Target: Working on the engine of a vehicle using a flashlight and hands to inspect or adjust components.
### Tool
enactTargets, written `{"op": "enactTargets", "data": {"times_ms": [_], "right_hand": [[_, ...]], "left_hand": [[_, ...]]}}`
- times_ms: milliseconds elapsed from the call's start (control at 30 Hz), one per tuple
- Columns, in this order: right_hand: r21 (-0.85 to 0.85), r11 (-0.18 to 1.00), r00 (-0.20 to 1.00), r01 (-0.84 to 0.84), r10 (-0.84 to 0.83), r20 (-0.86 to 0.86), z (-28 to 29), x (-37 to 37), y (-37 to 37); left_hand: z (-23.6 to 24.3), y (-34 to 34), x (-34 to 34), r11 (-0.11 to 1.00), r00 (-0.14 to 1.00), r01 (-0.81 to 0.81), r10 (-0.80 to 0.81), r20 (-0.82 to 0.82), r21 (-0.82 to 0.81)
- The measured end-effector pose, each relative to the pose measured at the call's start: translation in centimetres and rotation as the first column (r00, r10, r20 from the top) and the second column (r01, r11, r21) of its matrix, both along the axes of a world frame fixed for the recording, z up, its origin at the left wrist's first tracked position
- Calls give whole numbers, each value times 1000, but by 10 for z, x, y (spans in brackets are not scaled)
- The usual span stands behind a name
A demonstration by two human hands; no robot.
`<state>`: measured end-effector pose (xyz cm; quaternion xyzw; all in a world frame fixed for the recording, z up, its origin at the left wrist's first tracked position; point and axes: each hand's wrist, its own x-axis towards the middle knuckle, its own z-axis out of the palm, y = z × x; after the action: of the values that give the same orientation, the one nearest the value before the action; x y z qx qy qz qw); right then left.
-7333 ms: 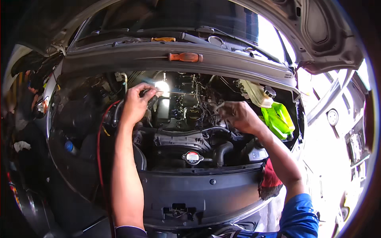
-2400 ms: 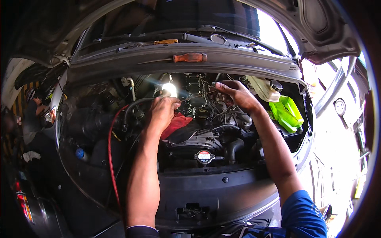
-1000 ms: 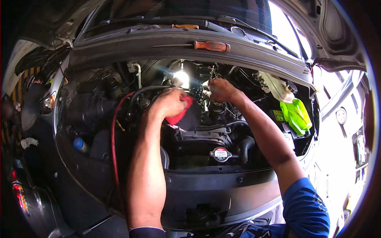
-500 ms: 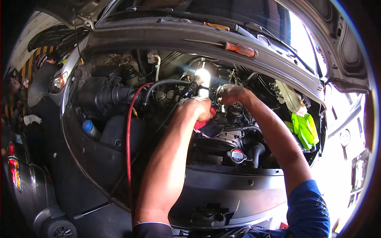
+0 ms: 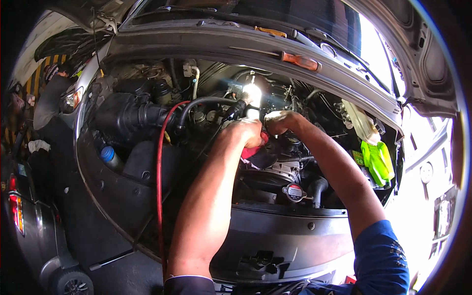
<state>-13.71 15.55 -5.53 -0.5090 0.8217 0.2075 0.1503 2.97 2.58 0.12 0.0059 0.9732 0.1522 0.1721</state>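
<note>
Over the middle of the car engine, my left hand point(image 5: 247, 132) is curled closed around a crumpled red cloth point(image 5: 251, 151) that shows beneath its fingers. My right hand point(image 5: 281, 122) is close beside it, fingers bent down into the engine; what they hold, if anything, is hidden. Just beyond both hands a bright work lamp point(image 5: 252, 94) shines, its dark body point(image 5: 236, 109) leaning among the hoses. A radiator cap point(image 5: 294, 192) sits nearer to me, between my forearms.
A red hose point(image 5: 160, 182) runs up left of my arm. On the cowl lie an orange-handled screwdriver point(image 5: 301, 61) and a yellow-handled tool point(image 5: 270, 32). A blue-capped reservoir point(image 5: 107, 154) is at left, a neon-yellow cloth point(image 5: 377, 162) at right. Another person point(image 5: 53, 96) is at far left.
My right hand has shifted slightly left, nearer my left hand, and turned so that its back shows more. My left hand has stayed nearly still.
</note>
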Motion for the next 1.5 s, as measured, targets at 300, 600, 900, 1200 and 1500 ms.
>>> {"op": "enactTargets", "data": {"times_ms": [300, 600, 900, 1200, 1500], "right_hand": [[-65, 995, 996, -80, 82, 37, -34, -28, -4], [-101, 969, 974, -224, 220, -51, -32, -26, 0], [-45, 983, 983, -176, 173, -55, -26, -22, -3], [-101, 976, 980, -192, 185, -77, -43, -32, 0], [-141, 985, 983, -98, 118, 137, -34, -32, 3]], "left_hand": [[-8, -2, -6, 1000, 1000, 18, -18, -5, 2], [-6, -2, -3, 999, 1000, -1, 1, -3, 44], [0, -1, 0, 999, 1000, 6, -6, 2, 33], [-4, -1, 0, 997, 999, -49, 49, -7, 68], [-2, -2, -1, 998, 1000, -14, 14, 4, 54]]}}
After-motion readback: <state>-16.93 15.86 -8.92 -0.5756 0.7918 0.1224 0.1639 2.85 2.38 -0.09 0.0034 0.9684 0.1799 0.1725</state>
